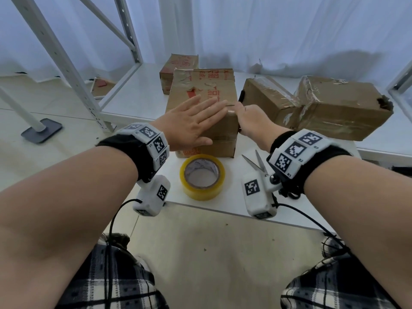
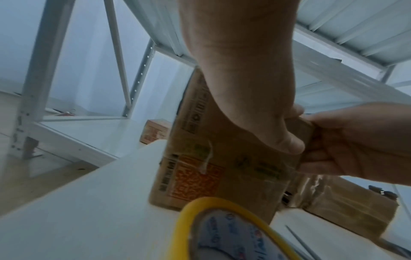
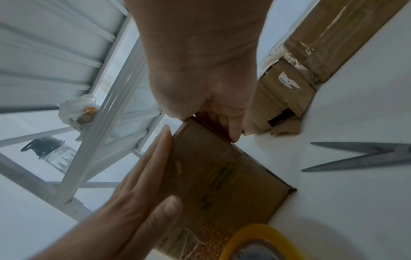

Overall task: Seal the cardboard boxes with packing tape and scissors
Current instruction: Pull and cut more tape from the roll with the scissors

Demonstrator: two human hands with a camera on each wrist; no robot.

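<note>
Nearest the person, at the front edge of the white desk (image 1: 225,206), the roll of yellow packing tape (image 1: 202,176) lies flat on its side, and just to its right the scissors (image 1: 256,162) lie with their blades apart. Neither is in a hand, so I judge the taping of this box is either just finished or paused.

Just behind the tape stands the middle cardboard box (image 1: 209,112), flaps down. The left hand (image 1: 189,122) lies flat across its top, fingers straight and spread, thumb hanging over the front face. The right hand (image 1: 252,119) has its grip curled over the top right corner, thumb on one side and fingers down the side wall, as the left wrist view shows. It looks like smoothing down or steadying; I cannot tell whether a fresh strip of tape runs under the palms.

To the right, touching each other, sit two more boxes (image 1: 267,97) (image 1: 343,108), both shiny with wrinkled tape and so probably sealed; the far one has a torn corner. Behind the middle box a smaller box (image 1: 181,65) waits, its state unclear.

Beyond, white metal shelving (image 1: 73,70) stands to the left on a pale floor, and a white curtain (image 1: 267,30) closes off the back.
</note>
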